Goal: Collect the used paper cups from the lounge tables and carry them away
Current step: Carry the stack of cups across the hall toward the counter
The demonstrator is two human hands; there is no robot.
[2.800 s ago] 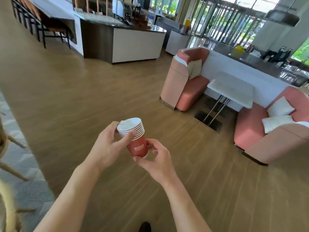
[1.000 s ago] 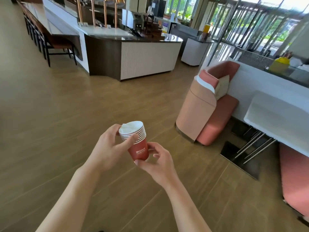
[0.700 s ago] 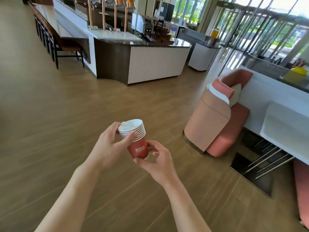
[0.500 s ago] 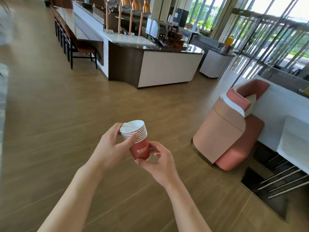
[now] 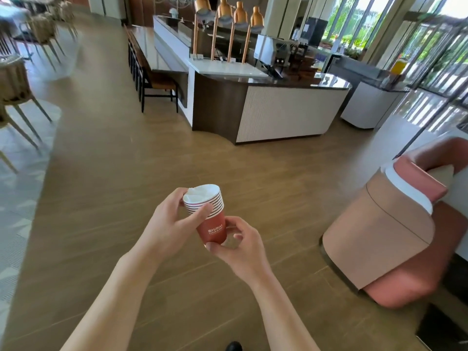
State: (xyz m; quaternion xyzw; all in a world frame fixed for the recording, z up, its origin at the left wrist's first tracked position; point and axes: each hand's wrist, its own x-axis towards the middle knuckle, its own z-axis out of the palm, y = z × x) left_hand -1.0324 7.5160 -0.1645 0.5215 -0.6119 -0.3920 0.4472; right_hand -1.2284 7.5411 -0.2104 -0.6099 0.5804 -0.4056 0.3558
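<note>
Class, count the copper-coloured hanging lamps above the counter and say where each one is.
4. They hang in a row above the white counter top: far left, second, third, and far right. More may lie beyond the top edge.

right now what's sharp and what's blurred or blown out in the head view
Head view: the stack of cups and both hands, left hand and right hand, are sharp; the wicker chairs at left are smeared by motion blur; the windows at upper right are overexposed; the wide lens bends the bar counter and floor lines.
</note>
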